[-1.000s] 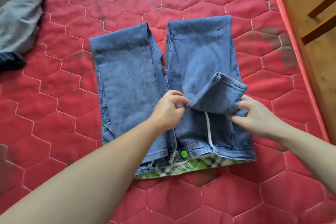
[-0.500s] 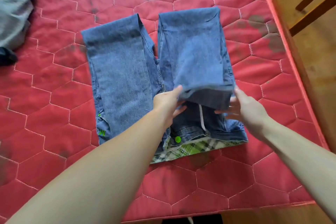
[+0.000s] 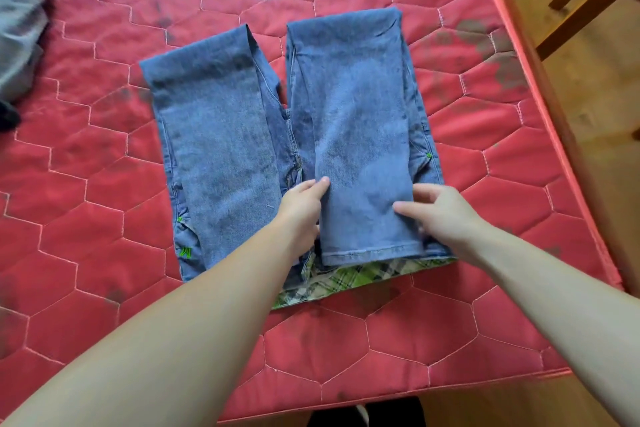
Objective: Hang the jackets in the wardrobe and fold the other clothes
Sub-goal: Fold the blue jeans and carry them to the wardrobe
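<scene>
Both hands are laid at the lower end of a pair of blue denim jeans [image 3: 277, 149] spread flat on a red quilted mattress [image 3: 104, 218]. Left hand [image 3: 302, 202] is placed at the inner edge of the folded-back right trouser leg, fingers straight and flat, gripping nothing. Right hand [image 3: 440, 211] is rested on the outer edge of the same leg, fingers relaxed and spread over the cloth; whether the edge is pinched cannot be told. The leg hem is set just above the waistband, where a green plaid lining [image 3: 346, 279] is shown. A grey garment [image 3: 20, 28] is seen at the far left corner, well apart.

For a neat fold, the hem is best lined up square with the waistband, and the leg smoothed outward from the middle so that no crease is trapped. Both legs should be matched in length before the next fold is made.
</scene>
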### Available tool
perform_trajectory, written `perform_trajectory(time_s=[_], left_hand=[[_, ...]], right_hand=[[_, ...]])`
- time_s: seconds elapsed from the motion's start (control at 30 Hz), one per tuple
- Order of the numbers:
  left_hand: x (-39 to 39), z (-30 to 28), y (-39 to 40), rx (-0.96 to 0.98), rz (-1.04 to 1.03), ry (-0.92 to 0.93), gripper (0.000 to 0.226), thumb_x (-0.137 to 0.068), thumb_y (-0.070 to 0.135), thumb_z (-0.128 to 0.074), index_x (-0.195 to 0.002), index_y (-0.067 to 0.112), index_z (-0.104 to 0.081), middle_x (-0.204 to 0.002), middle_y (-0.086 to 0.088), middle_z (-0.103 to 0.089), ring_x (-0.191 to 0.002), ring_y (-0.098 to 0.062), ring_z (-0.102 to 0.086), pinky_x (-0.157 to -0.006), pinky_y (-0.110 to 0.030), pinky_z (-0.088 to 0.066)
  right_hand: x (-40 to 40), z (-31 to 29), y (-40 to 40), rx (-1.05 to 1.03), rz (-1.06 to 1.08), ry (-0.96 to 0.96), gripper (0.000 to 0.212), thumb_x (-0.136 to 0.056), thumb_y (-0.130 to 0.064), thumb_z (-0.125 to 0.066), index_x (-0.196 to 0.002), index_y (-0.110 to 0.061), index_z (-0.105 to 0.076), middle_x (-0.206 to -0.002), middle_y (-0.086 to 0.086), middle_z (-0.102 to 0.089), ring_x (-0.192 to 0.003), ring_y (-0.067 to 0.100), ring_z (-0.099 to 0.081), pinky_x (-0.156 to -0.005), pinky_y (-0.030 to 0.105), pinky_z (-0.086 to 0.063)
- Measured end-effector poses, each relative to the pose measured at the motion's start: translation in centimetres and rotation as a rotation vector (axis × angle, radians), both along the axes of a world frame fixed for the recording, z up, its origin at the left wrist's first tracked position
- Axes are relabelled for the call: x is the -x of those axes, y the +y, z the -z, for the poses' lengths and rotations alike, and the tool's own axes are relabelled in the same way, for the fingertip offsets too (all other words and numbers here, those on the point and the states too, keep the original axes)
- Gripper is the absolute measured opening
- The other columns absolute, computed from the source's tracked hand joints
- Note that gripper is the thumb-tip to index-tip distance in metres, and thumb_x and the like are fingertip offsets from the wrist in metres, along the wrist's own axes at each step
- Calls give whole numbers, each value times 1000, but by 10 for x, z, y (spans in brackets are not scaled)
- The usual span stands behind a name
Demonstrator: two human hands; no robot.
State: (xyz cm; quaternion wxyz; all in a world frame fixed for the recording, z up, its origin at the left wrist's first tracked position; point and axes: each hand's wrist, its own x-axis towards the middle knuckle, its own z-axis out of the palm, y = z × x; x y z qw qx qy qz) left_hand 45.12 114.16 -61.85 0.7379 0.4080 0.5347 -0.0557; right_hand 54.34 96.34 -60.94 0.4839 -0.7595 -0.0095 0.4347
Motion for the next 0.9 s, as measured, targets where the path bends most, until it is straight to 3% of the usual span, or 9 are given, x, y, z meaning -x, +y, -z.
perform_trajectory(time_s=[0.1, 0.2, 0.3, 0.37, 0.47, 0.57, 0.67, 0.8, 0.9], left_hand=[[3, 1, 0, -46, 30, -22, 22, -93, 14, -64, -114, 12, -56, -107, -7, -68, -84, -23, -67, -62, -32, -59], [9, 2, -2, -113, 215, 49, 17, -89, 11, -69, -98, 12, -55, -95, -8, -69, -68, -20, -69, -53, -31, -59], [14, 2, -3, -161, 356, 121, 22, -86, 14, -74, -85, 10, -52, -98, -17, -71, -67, -24, -72, -51, -31, -58], [13, 0, -1, -297, 471, 150, 30, -82, 20, -77, -83, 11, -49, -94, -16, -70, -72, -29, -73, -53, -36, -60], [11, 1, 3, -628, 604, 190, 42, -77, 30, -79, -82, 19, -40, -76, -1, -58, -55, -23, -62, -48, -30, -48], [7, 6, 4, -1017, 832, 111, 33, -80, 36, -72, -93, 24, -44, -85, 4, -52, -79, -24, -53, -62, -33, -37], [0, 15, 1, -1304, 1092, -28, 39, -83, 41, -65, -118, 30, -52, -121, 6, -50, -115, -22, -44, -88, -37, -36], [-18, 29, 7, -1387, 1272, 12, 59, -88, 57, -51, -140, 38, -34, -156, 5, -23, -145, -24, -13, -113, -47, -12], [-37, 37, 23, -1369, 1324, 45, 65, -90, 64, -41, -148, 41, -20, -163, 5, -7, -150, -22, 2, -116, -53, 7]], right_hand=[[-5, -3, 1, -47, 102, -133, 12, -87, 1, -61, -87, -7, -70, -77, -2, -74, -67, 9, -66, -64, 24, -54], [-2, 10, -9, 237, -195, -322, 8, -87, -11, -63, -90, -6, -69, -89, 11, -73, -78, 22, -66, -75, 35, -50], [3, 20, -20, 373, -317, -243, 13, -87, -22, -67, -93, -11, -69, -90, 5, -74, -89, 23, -68, -82, 36, -51], [1, 21, -20, 407, -334, -258, 18, -85, -26, -69, -90, -9, -68, -87, 7, -74, -83, 24, -68, -78, 38, -54], [-6, 18, -13, 428, -355, -271, 19, -81, -31, -71, -82, -12, -66, -76, 5, -71, -57, 17, -65, -51, 31, -52], [-21, 15, -3, 486, -366, -442, 26, -76, -38, -74, -76, -18, -59, -67, -4, -66, -61, 18, -66, -52, 29, -42], [-38, 15, 9, 501, -341, -532, 30, -74, -41, -74, -83, -22, -54, -70, -7, -61, -74, 22, -61, -62, 34, -40], [-65, 19, 30, 527, -341, -632, 36, -79, -50, -67, -96, -24, -48, -84, -4, -61, -81, 26, -57, -69, 38, -45], [-93, 24, 52, 507, -396, -674, 27, -84, -42, -63, -94, -20, -50, -90, 2, -63, -85, 30, -58, -72, 40, -48]])
